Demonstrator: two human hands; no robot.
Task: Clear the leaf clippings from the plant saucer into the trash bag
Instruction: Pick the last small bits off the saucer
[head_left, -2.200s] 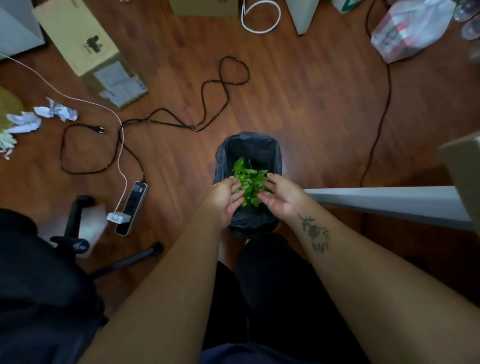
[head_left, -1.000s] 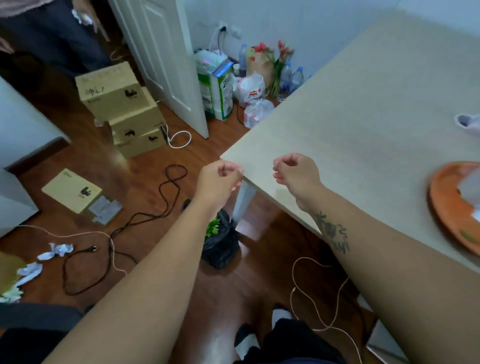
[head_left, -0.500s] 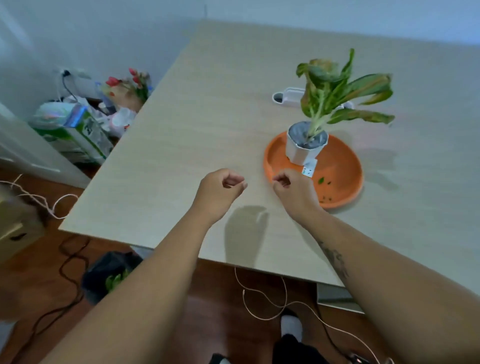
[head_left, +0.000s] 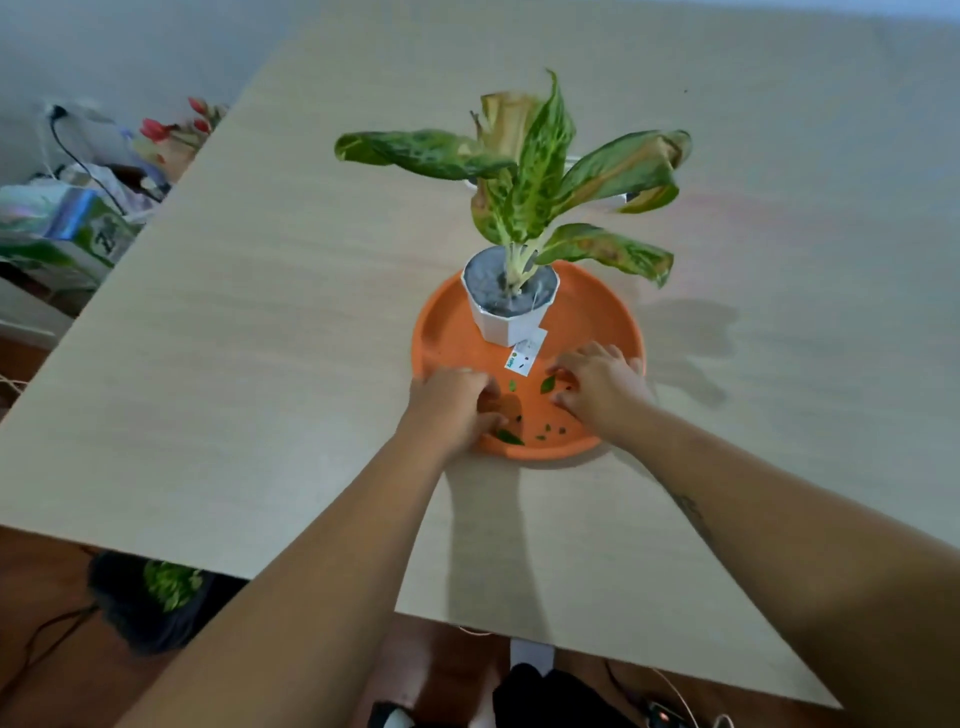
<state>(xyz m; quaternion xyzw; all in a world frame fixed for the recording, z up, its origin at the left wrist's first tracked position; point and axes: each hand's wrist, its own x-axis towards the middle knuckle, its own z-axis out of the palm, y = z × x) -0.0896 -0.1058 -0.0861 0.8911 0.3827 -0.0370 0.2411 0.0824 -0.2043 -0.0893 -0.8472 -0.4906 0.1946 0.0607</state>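
**Rake the scraps together, then scoop once**

The trash bag (head_left: 130, 613) sits on the floor under the near-left edge of the surface (head_left: 249, 322). Green shows in its mouth, so the carry is short and downward.

Both hands are in the near half of the orange saucer (head_left: 626, 332). The left hand (head_left: 452, 405) is curled over the saucer floor with its thumb just beside a dark leaf; blur hides whether it pinches anything. The right hand (head_left: 597, 384) is unclenched and holds nothing, its thumb and fingers spread either side of a small leaf.

A few leaf clippings (head_left: 509, 437) lie scattered between them. The better way is probably to sweep them toward the near rim with the fingertips and lift them in cupped palms, not pick crumbs singly. Keep knuckles off the paper tag (head_left: 525, 356) and the white pot (head_left: 511, 319) behind it, since the top-heavy plant (head_left: 530, 171) looks easy to tip.
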